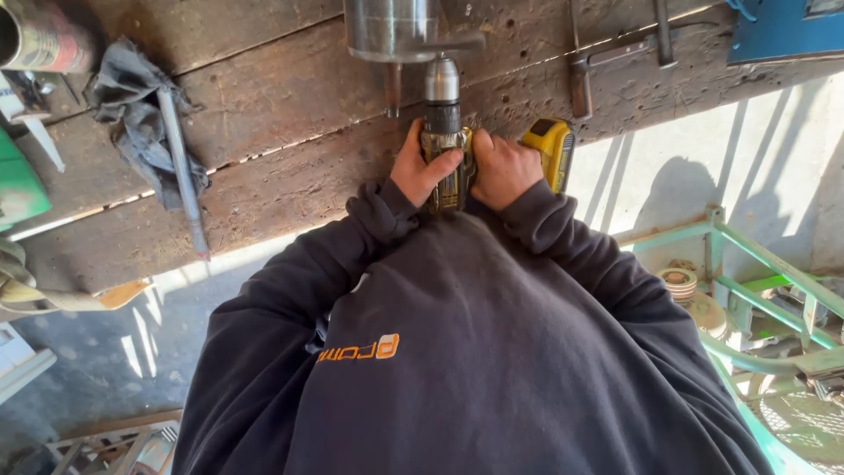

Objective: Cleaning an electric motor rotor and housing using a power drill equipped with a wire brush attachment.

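Note:
A yellow and black cordless drill [446, 132] lies level over the wooden workbench [290, 167], its chuck pointing away from me at a shiny metal cylinder [391, 28]. My left hand [420, 167] wraps the drill's body from the left. My right hand [504, 169] grips it from the right, beside the yellow battery pack [550, 148]. Both hands are pulled in close to my chest, with dark sleeves down to the wrists.
A dark rag [132, 110] and a metal rod [180, 163] lie on the bench at left. Metal bars [615, 44] rest at the back right beside a blue case [782, 31]. A green metal frame [756, 290] stands on the floor at right.

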